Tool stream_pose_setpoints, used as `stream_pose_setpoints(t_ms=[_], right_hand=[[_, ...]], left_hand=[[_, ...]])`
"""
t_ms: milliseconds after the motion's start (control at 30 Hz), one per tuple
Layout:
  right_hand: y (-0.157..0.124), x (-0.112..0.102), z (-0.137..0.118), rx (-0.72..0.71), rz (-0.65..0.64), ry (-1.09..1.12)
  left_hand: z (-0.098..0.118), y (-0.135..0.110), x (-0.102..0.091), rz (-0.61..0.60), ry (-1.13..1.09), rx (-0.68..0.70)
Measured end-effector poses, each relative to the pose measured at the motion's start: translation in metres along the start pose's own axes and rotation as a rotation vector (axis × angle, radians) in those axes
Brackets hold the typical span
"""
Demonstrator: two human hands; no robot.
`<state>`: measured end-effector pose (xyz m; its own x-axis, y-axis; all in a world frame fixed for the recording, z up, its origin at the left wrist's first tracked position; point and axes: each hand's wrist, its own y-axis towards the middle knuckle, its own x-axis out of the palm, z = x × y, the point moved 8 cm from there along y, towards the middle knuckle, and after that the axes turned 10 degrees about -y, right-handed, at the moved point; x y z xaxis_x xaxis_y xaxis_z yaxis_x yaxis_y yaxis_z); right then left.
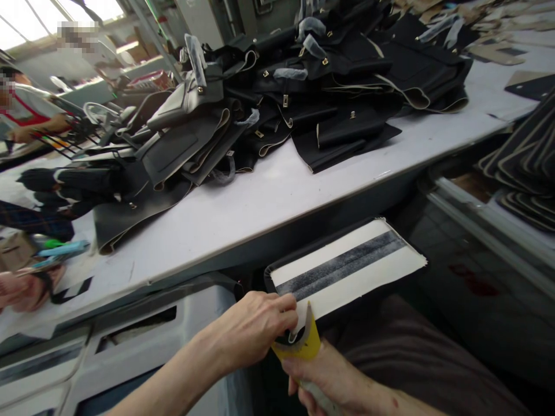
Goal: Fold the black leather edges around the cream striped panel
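A flat bag panel point(347, 277) lies just beyond my hands, with a cream face, a dark grey double stripe along it and a black edge folded over on its far side. The fingers of my left hand point(262, 323) are curled and pinch the panel's near left corner. My right hand point(323, 370) is wrapped round the pale handle of a yellow tool point(309, 341) with a wide, curved, dark-edged head. The tool's head is right beside my left fingertips, at the panel's near end. Its exact kind I cannot tell.
A white table point(260, 199) runs across, bearing a heap of black leather bag pieces point(359, 75) with metal clasps. At right, dark panels point(529, 156) are stacked. Grey panels with cut-outs point(130, 341) lie at lower left. Another person's arm point(43, 127) shows at far left.
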<state>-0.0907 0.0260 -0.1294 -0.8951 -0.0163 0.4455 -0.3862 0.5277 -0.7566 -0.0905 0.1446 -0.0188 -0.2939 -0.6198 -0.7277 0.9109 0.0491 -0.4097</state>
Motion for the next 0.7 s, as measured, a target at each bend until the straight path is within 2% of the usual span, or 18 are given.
stream_pose_setpoints(t_ms=[133,267,467,567,700], right_hand=[[-0.002,0.0,-0.002,0.034,0.021,-0.015],[-0.004,-0.001,-0.003,0.057,0.029,-0.008],[-0.001,0.004,-0.003,0.008,-0.007,0.071],[0.003,0.009,-0.003,-0.019,-0.033,0.108],[0.01,0.013,-0.001,-0.007,-0.006,0.079]], left_hand=[[0.007,0.003,0.003,-0.034,0.088,0.042],[0.005,0.001,0.008,-0.061,0.106,0.069],[-0.008,-0.003,0.006,-0.029,-0.092,0.024],[-0.009,-0.002,0.006,-0.051,-0.2,0.013],[-0.013,-0.002,0.006,-0.083,-0.303,0.005]])
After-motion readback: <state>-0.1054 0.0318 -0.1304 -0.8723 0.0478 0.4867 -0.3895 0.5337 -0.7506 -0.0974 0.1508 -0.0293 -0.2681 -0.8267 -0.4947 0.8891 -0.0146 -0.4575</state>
